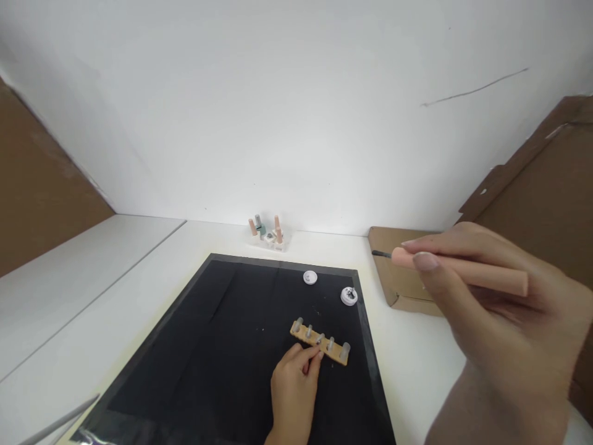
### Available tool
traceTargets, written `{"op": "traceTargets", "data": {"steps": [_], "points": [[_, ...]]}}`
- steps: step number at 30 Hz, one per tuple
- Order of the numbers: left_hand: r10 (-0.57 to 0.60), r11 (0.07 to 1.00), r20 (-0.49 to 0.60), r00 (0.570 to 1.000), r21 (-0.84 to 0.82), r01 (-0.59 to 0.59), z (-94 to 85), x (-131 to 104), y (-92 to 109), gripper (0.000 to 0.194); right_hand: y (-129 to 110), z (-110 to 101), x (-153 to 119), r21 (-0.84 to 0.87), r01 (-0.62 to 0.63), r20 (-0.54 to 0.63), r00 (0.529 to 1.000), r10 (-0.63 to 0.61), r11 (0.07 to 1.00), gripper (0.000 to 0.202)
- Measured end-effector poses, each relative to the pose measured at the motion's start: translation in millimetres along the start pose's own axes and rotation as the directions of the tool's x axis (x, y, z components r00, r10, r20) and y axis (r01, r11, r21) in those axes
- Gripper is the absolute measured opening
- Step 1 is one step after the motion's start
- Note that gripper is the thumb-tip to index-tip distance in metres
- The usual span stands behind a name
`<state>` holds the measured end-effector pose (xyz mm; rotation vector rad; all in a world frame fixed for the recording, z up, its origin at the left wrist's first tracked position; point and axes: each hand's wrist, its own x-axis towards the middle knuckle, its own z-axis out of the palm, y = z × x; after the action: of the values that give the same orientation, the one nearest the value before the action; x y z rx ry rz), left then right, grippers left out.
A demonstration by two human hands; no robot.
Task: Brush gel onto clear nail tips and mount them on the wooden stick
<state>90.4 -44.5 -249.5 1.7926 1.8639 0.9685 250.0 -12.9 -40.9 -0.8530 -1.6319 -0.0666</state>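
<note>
High at the right, close to the camera, my right hand (491, 309) pinches a peach-handled nail polish brush (458, 270) with its dark bristles pointing left. My left hand (295, 384) rests low on the black mat, its thumb and forefinger closed at the near edge of a tan strip (328, 351). Several translucent, nail-tip-like pieces (345, 350) stand in a row along that strip. Behind it lie a small round white lid or dish (310, 277) and a white pot (349, 296) with dark material on top.
The black mat (194, 346) covers much of the white table (115, 272). Near the wall stands a clear holder (278, 246) with several small polish bottles. A flat cardboard box (384, 266) lies at the right, partly behind my right hand. Brown panels flank both sides.
</note>
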Motion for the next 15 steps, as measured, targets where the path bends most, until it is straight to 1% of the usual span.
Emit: {"op": "traceTargets", "data": {"steps": [4,11,15], "points": [[0.022,0.999,0.036,0.999,0.023,-0.023,-1.8,-4,4,0.020,-1,2,1,0.017,-0.003,-0.002,1.000,0.003,1.000,0.021],[-0.023,0.997,0.092,0.996,0.070,0.016,0.4,-6,18,0.026,3,2,1,0.004,-0.022,-0.003,1.000,0.022,1.000,0.019],[-0.032,0.997,0.123,0.992,0.074,0.023,4.4,-5,20,0.030,7,3,0,0.007,-0.022,-0.015,1.000,0.022,1.000,0.019]]}}
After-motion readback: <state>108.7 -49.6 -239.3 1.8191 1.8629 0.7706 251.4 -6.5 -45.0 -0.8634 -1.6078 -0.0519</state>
